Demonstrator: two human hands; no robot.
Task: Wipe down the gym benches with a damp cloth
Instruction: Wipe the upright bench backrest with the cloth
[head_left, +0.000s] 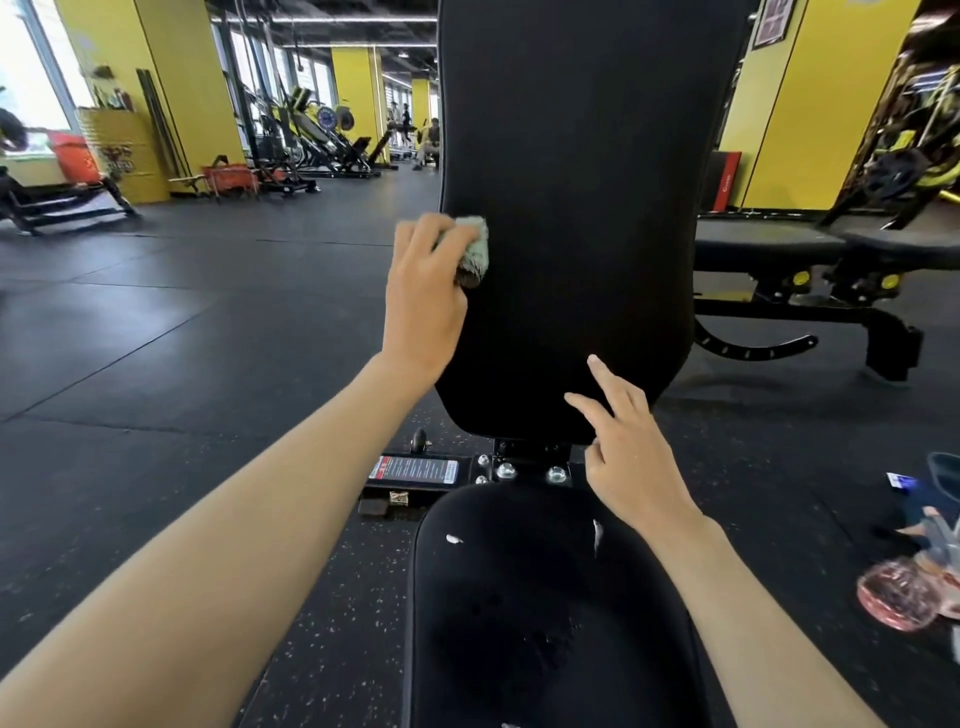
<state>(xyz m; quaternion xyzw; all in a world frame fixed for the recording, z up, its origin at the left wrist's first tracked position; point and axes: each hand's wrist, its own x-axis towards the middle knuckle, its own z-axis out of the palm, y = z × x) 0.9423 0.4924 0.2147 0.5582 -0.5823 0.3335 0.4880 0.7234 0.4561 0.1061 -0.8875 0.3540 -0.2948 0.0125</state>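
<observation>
A gym: padded black bench (571, 208) at twelve o'clock, rubber floor (156, 364), weight machines (311, 135) at ten, flat bench (769, 249) at two, yellow pillars (353, 98) beyond.

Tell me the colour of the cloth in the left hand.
The cloth is pale green, darker at its lower end; see head view.

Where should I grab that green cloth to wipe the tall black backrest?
Grab the cloth around its bunched middle, coming from the left, as the left hand does. It is wadded against the left edge of the backrest, so the pad blocks the other side, and a wad probably suits a whole-hand grip.
</observation>
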